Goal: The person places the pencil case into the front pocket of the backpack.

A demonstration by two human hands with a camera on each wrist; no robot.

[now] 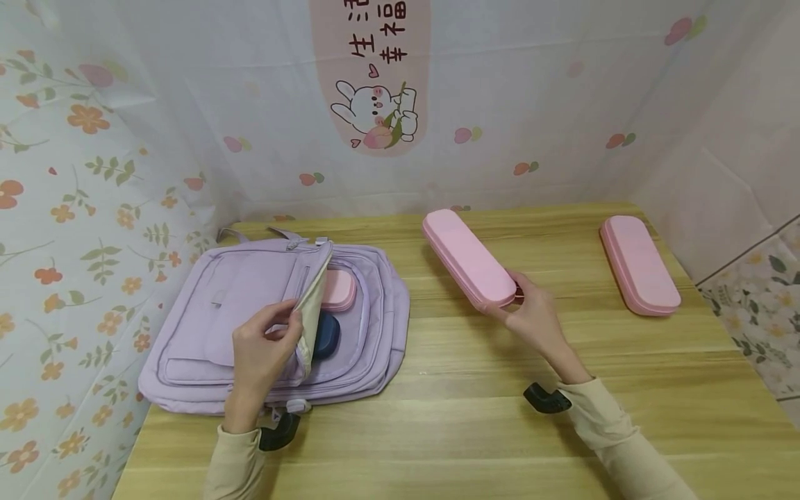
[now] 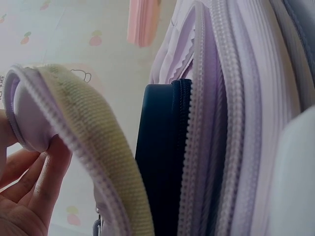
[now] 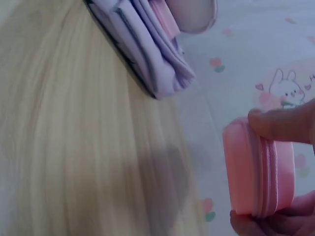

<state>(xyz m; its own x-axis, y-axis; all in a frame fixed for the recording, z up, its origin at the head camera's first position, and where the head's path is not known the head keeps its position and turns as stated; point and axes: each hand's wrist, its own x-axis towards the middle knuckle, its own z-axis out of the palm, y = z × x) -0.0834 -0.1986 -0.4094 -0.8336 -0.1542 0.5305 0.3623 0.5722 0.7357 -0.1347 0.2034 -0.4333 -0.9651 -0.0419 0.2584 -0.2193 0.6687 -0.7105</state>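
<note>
A lilac backpack [image 1: 250, 285] lies on the table with its front pocket unzipped. My left hand [image 1: 265, 351] pinches the edge of the pocket flap [image 1: 314, 295] and holds it lifted away, its cream lining showing. Inside the pocket sit a pink case [image 1: 338, 290] and a dark blue zippered case [image 2: 160, 147], both partly hidden by the flap. To the right of the backpack, my right hand [image 1: 537, 316] grips the near end of a long pink pencil case [image 1: 471, 257], thumb on one side and fingers on the other. The right wrist view shows its closed zipper [image 3: 269, 177] running round the side.
Another long pink pencil case [image 1: 644, 267] lies at the table's right side. The wooden table [image 1: 437, 430] meets a printed cloth [image 1: 519, 104] at the back, and a flowered cloth [image 1: 81, 229] hangs along the left.
</note>
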